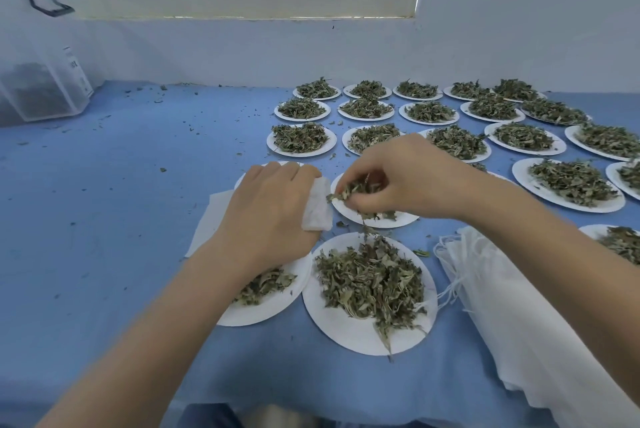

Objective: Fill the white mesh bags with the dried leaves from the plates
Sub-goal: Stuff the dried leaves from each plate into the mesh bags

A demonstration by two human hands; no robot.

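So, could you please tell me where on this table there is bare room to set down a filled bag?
The widest bare stretch of the blue table is left of the left hand, reaching back to the clear plastic container, with only leaf crumbs. The near edge below the full plate is also bare. Right and far right are crowded with plates and the stack of empty bags.

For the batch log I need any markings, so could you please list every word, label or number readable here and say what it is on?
Nothing can be read with certainty.
Clear plastic container at far left: a white label with dark print, too blurred to read.
Paper plates, white mesh bags and blue table cover: no text visible.
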